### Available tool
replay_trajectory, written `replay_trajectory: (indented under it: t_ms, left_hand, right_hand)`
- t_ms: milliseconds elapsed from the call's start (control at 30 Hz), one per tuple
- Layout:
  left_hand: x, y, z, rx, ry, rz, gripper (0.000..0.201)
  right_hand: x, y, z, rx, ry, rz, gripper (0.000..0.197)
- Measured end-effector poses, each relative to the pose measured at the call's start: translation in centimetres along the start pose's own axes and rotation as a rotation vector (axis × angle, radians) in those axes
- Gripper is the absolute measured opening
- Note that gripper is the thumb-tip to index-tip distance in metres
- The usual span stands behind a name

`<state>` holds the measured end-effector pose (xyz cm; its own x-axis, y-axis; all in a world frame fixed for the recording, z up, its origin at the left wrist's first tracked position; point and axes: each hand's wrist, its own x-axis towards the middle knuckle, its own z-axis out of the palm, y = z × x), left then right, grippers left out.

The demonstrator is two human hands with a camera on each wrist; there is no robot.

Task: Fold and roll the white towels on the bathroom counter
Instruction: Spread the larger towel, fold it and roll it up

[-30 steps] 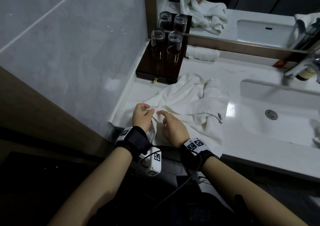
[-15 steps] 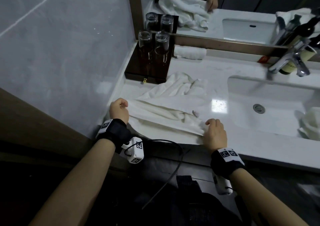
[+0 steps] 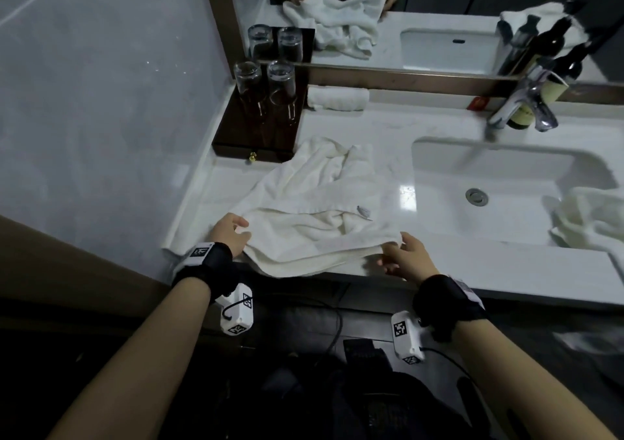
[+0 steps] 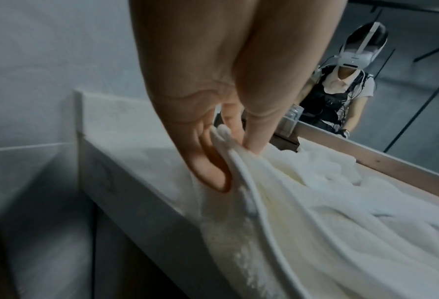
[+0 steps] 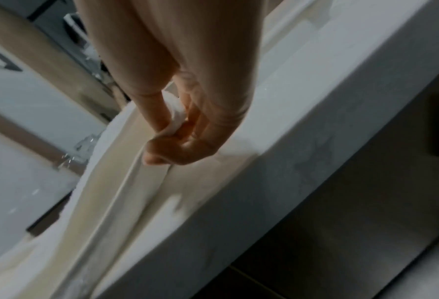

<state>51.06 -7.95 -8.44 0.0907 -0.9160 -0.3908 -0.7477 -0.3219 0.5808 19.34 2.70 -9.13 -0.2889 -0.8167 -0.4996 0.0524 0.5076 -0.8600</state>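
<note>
Counter (image 3: 472,270): towel (image 3: 320,216) now wider-stretched.

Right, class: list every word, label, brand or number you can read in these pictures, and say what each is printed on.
No text reads clearly anywhere.
Bottle label: print too blurred to read.
Red packet: too small to read.
Wristbands and wrist cameras: square black-and-white code patterns only, no letters.

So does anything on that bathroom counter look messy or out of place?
Yes. A crumpled white towel lies inside the sink basin instead of on the counter. The towel being handled is bunched at its far end and hangs over the counter's front edge. The rolled towel by the mirror looks neat.
</note>
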Motion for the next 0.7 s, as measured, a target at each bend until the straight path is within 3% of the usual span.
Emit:
replay_trajectory:
  t_ms: [133,200,267,433,567,700]
  left_hand:
    - [-1.1,0.6,0.6,0.011,-0.053,-0.093,0.017]
    - [-1.3,0.9,0.4,-0.007,0.045,-0.091,0.025]
    - [-1.5,2.1,0.0,-0.166,0.162,-0.071,0.030]
    - [-1.4,7.5,-0.3,-0.412,0.325,0.041,0.036]
    - [-1.0,9.6,0.1,-0.455,0.265,0.062,0.038]
    - [-0.5,10.7,1.2,-0.463,0.137,0.022,0.051]
  right_hand:
    - [0.6,1.2,-0.8,-0.295,0.034,-0.012,0.007]
    - [1.0,1.5,-1.6,-0.391,0.089,-0.010,0.012]
    - [1.3,1.2,-2.8,-0.412,0.181,-0.029,0.015]
    - [2.3,-2.0,-6.2,-0.462,0.290,-0.218,0.018]
    - [3.5,-4.1,-8.5,-0.287,0.302,-0.179,0.023]
    - [3.5,-5.6,-9.1,0.094,0.066,-0.026,0.036]
